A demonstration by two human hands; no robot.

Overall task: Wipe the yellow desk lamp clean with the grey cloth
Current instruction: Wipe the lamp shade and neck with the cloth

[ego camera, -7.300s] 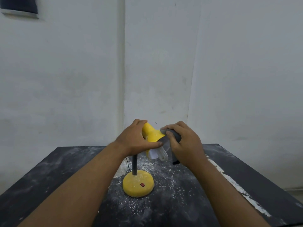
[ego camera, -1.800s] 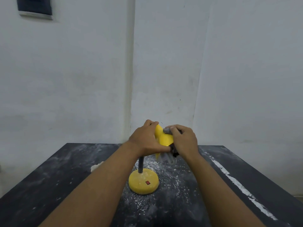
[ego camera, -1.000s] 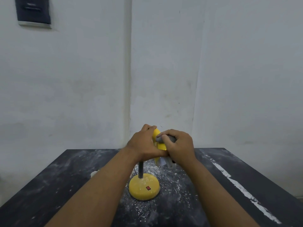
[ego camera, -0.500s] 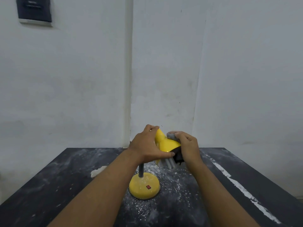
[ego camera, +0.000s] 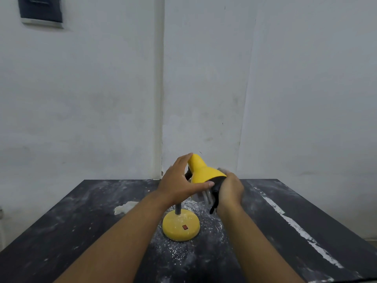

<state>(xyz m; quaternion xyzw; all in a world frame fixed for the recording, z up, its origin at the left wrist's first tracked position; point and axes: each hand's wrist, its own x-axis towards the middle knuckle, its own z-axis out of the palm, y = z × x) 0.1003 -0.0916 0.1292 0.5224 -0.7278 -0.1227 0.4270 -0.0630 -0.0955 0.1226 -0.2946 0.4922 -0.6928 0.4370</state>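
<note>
The yellow desk lamp stands on the black table, its round base [ego camera: 181,225] dusted with white powder and showing a small red switch. Its yellow shade [ego camera: 202,170] tilts down to the right, with a white bulb under it. My left hand [ego camera: 179,183] grips the shade from the left side, thumb along its lower rim. My right hand [ego camera: 230,190] is at the shade's right rim, closed on the grey cloth [ego camera: 215,194], which hangs dark beneath the rim. Most of the cloth is hidden by my fingers.
The black table [ego camera: 71,231] is smeared with white powder, thickest around the lamp base. A small white lump [ego camera: 124,207] lies left of the lamp. A white streak [ego camera: 293,223] runs along the right side. White walls stand close behind; a dark panel [ego camera: 40,9] hangs top left.
My right hand has slid with the cloth from the top of the shade down to its right lower rim. More of the yellow shade shows. My left hand keeps its hold.
</note>
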